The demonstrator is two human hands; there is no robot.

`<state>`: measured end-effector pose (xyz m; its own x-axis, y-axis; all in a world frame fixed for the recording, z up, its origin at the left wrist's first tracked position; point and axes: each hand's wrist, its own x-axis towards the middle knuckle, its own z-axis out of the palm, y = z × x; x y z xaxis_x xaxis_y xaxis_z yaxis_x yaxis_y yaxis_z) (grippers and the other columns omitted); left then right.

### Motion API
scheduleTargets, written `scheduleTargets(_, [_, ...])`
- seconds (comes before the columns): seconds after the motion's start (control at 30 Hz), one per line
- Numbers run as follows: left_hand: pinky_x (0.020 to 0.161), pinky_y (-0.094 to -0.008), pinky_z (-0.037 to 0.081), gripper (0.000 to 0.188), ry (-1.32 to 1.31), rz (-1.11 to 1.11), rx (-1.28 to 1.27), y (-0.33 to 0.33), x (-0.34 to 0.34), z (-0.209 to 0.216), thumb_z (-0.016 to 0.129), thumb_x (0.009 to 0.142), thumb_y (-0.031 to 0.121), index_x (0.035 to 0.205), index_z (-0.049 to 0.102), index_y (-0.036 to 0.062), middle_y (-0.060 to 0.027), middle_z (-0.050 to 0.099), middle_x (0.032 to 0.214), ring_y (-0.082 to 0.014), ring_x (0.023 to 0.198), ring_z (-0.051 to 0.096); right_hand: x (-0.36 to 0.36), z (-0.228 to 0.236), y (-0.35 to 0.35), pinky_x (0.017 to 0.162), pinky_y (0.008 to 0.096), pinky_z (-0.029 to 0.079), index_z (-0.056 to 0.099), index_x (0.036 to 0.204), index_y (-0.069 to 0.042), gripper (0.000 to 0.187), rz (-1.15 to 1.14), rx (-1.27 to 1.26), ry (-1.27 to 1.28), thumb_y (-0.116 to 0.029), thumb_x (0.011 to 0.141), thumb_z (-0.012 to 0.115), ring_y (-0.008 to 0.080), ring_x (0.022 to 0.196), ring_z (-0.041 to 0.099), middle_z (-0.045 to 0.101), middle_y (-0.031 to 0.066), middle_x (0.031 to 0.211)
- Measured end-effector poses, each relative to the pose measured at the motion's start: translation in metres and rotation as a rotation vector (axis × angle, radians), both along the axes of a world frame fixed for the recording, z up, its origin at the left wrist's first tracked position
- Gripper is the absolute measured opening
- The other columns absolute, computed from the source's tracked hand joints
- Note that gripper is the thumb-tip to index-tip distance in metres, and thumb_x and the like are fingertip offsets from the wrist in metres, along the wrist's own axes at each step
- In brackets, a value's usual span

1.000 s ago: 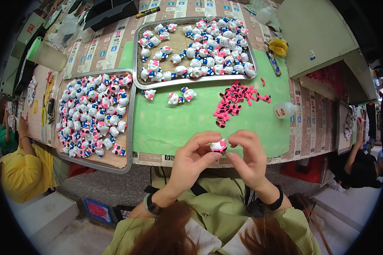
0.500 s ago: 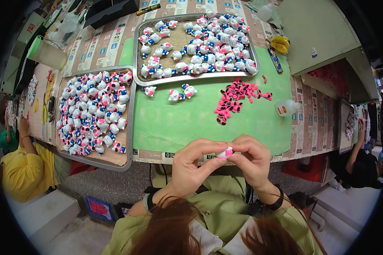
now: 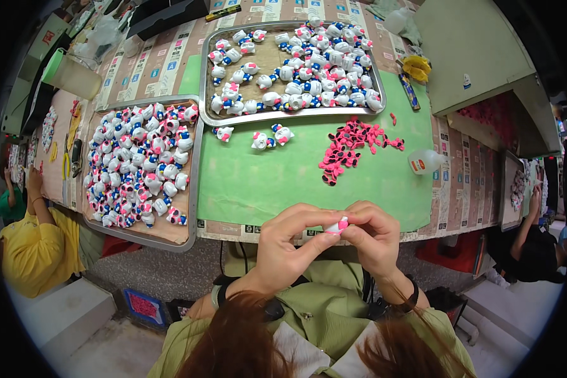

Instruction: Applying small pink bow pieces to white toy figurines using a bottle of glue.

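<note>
Pressing a small pink piece onto a tiny white figure (image 3: 337, 225) is best done with the figure pinched firmly and kept close in front of the body, so that the pink part can be seated squarely; this is a judgement from how the piece is held. The figure is held in the air between both hands, just over the near edge of the green mat (image 3: 264, 183), and it is mostly hidden by the fingertips. The left hand (image 3: 290, 242) is curled narrow, with thumb and forefinger closed on the figure from the left. The right hand (image 3: 375, 236) is likewise closed on it from the right, its fingers bent over the top. Both wrists are raised and angled inward, with the forearms coming up from the lower edge. A heap of pink pieces (image 3: 349, 148) is seen on the mat ahead, well apart from the hands, and three loose figures (image 3: 258, 137) lie beyond. A tray of finished figures (image 3: 142, 167) is placed to the left, and a second tray (image 3: 296, 63) farther back.
</note>
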<state>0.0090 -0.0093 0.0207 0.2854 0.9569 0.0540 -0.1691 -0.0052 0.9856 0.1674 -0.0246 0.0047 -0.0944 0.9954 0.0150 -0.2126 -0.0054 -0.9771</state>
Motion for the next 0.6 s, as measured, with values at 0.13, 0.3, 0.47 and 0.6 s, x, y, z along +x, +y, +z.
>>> scheduleTargets(0.13, [0.073, -0.0260, 0.044, 0.022, 0.020, -0.021, 0.029, 0.002, -0.001, -0.005, 0.058, 0.073, -0.002, 0.095, 0.059, -0.0004, -0.0109, 0.059, 0.089, -0.0162, 0.082, 0.055, 0.002, -0.001, -0.001, 0.062, 0.0237, 0.041, 0.057, 0.088, 0.005, 0.018, -0.001, -0.003, -0.012, 0.003, 0.071, 0.061, 0.0145, 0.072, 0.052, 0.056, 0.0109, 0.081])
scheduleTargets(0.3, [0.075, -0.0269, 0.044, 0.028, -0.511, -0.130, -0.548, 0.003, 0.000, -0.011, 0.052, 0.081, 0.003, 0.108, 0.049, 0.0009, -0.0078, 0.055, 0.097, -0.0139, 0.086, 0.053, -0.007, 0.013, 0.007, 0.065, 0.0289, 0.041, 0.057, 0.096, 0.000, 0.034, -0.096, 0.303, -0.487, -0.001, 0.063, 0.066, 0.0210, 0.077, 0.050, 0.052, 0.0113, 0.085])
scheduleTargets(0.47, [0.082, -0.0284, 0.042, 0.027, -0.813, -0.222, -0.687, 0.004, -0.002, -0.023, 0.047, 0.085, 0.007, 0.110, 0.044, 0.0003, -0.0075, 0.051, 0.101, -0.0139, 0.092, 0.050, -0.013, 0.014, 0.004, 0.066, 0.0321, 0.039, 0.056, 0.098, -0.004, 0.045, -0.176, 0.508, -0.888, -0.001, 0.055, 0.067, 0.0241, 0.080, 0.046, 0.048, 0.0096, 0.089])
scheduleTargets(0.6, [0.083, -0.0288, 0.042, 0.026, -0.862, -0.267, -0.753, 0.007, 0.000, -0.019, 0.045, 0.086, 0.009, 0.110, 0.044, 0.0006, -0.0076, 0.051, 0.101, -0.0146, 0.094, 0.050, -0.019, 0.018, 0.006, 0.065, 0.0338, 0.039, 0.057, 0.097, -0.004, 0.044, -0.191, 0.596, -0.910, -0.001, 0.055, 0.068, 0.0251, 0.079, 0.047, 0.048, 0.0089, 0.090])
